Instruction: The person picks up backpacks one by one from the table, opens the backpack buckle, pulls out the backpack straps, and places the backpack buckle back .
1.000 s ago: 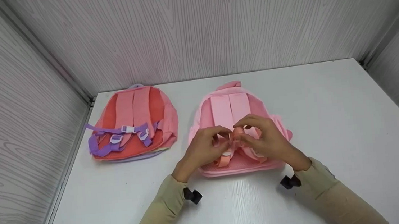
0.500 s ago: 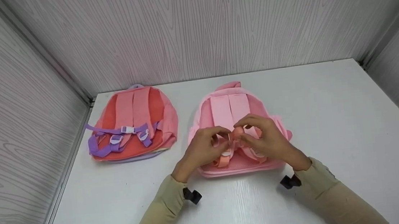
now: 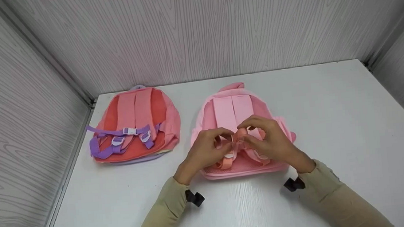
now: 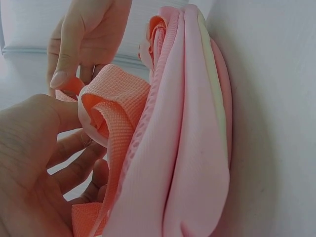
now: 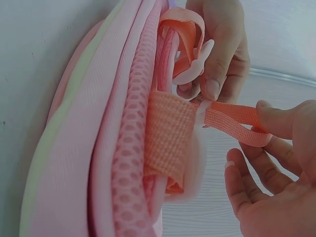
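Note:
A pink backpack (image 3: 223, 111) lies with its shoulder straps up on the white table, in front of me in the head view. Both hands meet over its lower middle. My right hand (image 3: 272, 140) pinches a folded loop of orange webbing strap (image 5: 232, 126) between thumb and fingers. Thumb and fingertips of my left hand (image 3: 207, 147) grip the webbing at a small white buckle (image 5: 200, 114), which the thumb partly hides. Another white buckle (image 5: 195, 69) with looped orange webbing hangs at the bag's side in the right wrist view.
To the left lies a coral backpack (image 3: 125, 109), straps up, with purple webbing (image 3: 104, 151) and white buckles. The white tabletop (image 3: 353, 126) extends to the right. Grey wood-grain panels (image 3: 194, 30) stand behind and at both sides.

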{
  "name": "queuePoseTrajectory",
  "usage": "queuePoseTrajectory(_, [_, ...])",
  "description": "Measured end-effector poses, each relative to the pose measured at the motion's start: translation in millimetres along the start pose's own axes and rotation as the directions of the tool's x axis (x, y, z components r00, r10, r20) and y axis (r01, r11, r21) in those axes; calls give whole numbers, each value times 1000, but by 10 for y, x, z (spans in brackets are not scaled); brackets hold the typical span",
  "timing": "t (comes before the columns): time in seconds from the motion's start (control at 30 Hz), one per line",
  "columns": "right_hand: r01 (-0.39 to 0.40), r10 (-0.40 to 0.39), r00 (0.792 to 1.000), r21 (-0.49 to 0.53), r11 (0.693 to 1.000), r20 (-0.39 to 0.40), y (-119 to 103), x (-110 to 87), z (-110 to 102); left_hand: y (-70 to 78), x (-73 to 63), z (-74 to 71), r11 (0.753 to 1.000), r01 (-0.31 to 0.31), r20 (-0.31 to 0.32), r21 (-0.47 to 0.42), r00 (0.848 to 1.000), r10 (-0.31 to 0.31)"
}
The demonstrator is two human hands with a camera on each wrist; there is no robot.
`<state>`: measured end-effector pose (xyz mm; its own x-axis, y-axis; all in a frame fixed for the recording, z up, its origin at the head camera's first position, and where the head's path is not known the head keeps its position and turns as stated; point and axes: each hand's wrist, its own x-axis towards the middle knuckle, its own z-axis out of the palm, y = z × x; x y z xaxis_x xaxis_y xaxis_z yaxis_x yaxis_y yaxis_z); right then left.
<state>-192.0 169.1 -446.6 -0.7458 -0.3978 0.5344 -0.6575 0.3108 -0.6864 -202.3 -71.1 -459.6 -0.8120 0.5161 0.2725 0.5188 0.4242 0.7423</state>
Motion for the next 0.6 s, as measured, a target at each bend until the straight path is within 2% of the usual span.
queuePoseTrajectory(0.6, [-7,7,1000,16,1000,3,-7,8,-62,-15,-2,7,1000,22,14,-6,1000,-22])
